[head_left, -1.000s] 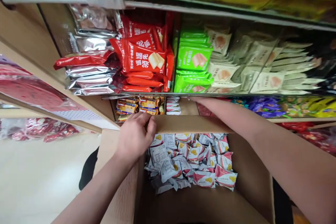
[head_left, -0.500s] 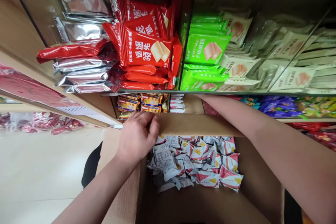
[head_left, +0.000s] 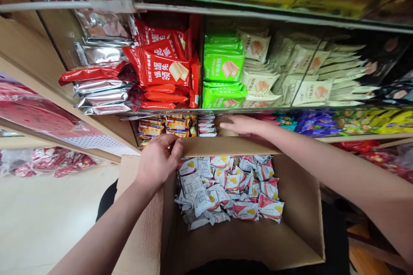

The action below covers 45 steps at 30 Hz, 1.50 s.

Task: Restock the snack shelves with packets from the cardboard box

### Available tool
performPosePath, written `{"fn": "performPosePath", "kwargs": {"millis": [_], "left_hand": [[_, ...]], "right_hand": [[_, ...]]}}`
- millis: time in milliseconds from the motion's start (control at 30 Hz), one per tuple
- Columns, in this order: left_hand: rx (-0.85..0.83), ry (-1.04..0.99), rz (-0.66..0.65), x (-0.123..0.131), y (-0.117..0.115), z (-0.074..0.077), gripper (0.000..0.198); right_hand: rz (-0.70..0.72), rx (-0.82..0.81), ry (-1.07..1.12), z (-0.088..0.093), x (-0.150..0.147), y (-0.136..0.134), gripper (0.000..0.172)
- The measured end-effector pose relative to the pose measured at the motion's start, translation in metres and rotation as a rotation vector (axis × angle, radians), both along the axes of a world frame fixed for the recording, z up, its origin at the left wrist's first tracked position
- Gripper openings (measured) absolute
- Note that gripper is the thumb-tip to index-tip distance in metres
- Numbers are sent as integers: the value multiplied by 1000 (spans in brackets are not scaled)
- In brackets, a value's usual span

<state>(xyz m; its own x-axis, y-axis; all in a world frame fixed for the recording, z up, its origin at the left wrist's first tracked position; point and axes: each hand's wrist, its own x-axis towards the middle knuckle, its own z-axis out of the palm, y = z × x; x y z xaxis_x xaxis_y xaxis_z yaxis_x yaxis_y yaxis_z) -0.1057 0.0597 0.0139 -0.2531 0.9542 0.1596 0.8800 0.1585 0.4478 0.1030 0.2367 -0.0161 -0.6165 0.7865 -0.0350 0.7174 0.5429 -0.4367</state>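
Observation:
A cardboard box (head_left: 245, 245) stands open below the shelf, with many small white-and-pink snack packets (head_left: 222, 193) heaped inside. My left hand (head_left: 161, 154) is closed over the box's far left corner, thumb against the far flap (head_left: 226, 146). Beyond that flap, my right hand (head_left: 237, 123) reaches into the lower shelf compartment, its fingers stretched to the left and holding nothing I can see. Just left of its fingertips is a stack of white-and-pink packets (head_left: 207, 125) on the shelf. The flap hides part of that compartment.
Above are red packets (head_left: 166, 68), silver packets (head_left: 103, 90), green packets (head_left: 224, 66) and cream packets (head_left: 261, 81) behind a glass shelf edge (head_left: 258, 15). Orange packets (head_left: 177, 124) lie left of my right hand, purple packets (head_left: 314, 122) to its right. A wooden upright (head_left: 64, 73) borders the left.
My right hand has come into view from behind the upper shelf edge, with its fingers extended. My left hand keeps its hold on the box. The view has shifted, showing more shelf above.

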Motion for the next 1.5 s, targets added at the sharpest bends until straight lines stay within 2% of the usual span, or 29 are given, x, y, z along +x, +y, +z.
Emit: {"fn": "performPosePath", "kwargs": {"millis": [67,133,200,267,333,367,400,467,533,600,667,733,833,900,933,967,1067,1133,1167,1233,1333,1400,1500], "left_hand": [[-13,26,18,0,0,0,30],[-18,58,26,0,0,1,33],[-20,90,23,0,1,2,35],[-30,121,19,1,2,5,36],[-48,152,29,3,1,9,37],[-56,168,36,4,1,10,37],[-61,186,43,5,0,11,37],[-62,222,50,7,-1,13,37],[-56,250,53,7,-2,13,37],[-45,259,57,5,-2,12,37],[24,263,43,2,-2,11,34],[192,269,-39,0,-6,11,25],[471,237,-323,9,-20,8,20],[498,139,-497,26,-34,0,30],[461,63,-513,38,-40,-6,35],[402,-27,-473,51,-45,-13,39],[261,-413,-185,90,-53,-31,36],[192,-658,-24,109,-54,-39,27],[174,-735,23,116,-54,-40,30],[150,-834,75,124,-54,-40,38],[94,-1039,117,128,-57,-37,41],[43,-1175,134,127,-58,-37,41],[15,-1222,141,125,-59,-40,40]], "right_hand": [[145,-20,-37,27,19,-37,33],[241,114,125,47,38,-87,29],[303,205,288,47,49,-135,21],[339,182,341,21,52,-165,21],[266,130,273,-24,45,-172,20],[163,115,264,-48,40,-168,25],[-11,112,258,-71,34,-161,30],[-324,72,232,-107,22,-145,40],[-508,18,259,-127,14,-136,43],[-574,-33,332,-133,10,-134,37],[-588,-64,407,-132,10,-136,23],[-576,-74,460,-128,13,-138,10],[-531,-60,538,-113,22,-142,12],[-502,-25,595,-95,29,-151,15],[-489,-8,639,-84,33,-158,16],[-473,2,691,-73,36,-165,17],[-427,-19,866,-38,38,-189,18],[-430,-61,953,-22,35,-201,17],[-452,-77,991,-17,32,-205,17],[-539,-98,1049,-13,26,-210,18],[-669,-142,1073,-17,20,-210,25],[-690,-176,1069,-21,19,-208,31],[-692,-231,1077,-24,19,-207,34]]}}
